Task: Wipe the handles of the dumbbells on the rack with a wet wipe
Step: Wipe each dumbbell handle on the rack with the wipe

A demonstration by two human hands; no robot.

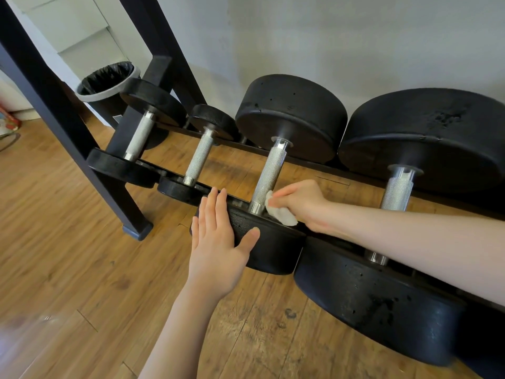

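Head view: right hand (pixel 300 205) reaches in from the right w/ forearm stretched across the big dumbbell (pixel 404 187) at the rack's right end, fingers curled round a crumpled white wet wipe (pixel 280 213) pressed against the lower end of the knurled handle (pixel 269 176) of the third dumbbell from the left. Left hand (pixel 218 236) comes up from below, fingers straight & together, thumb spread, palm flat on that dumbbell's near black head (pixel 269 247) at the front rail of the rack (pixel 68 116). Two smaller dumbbells (pixel 139 136) sit toward the rack's left end, untouched.
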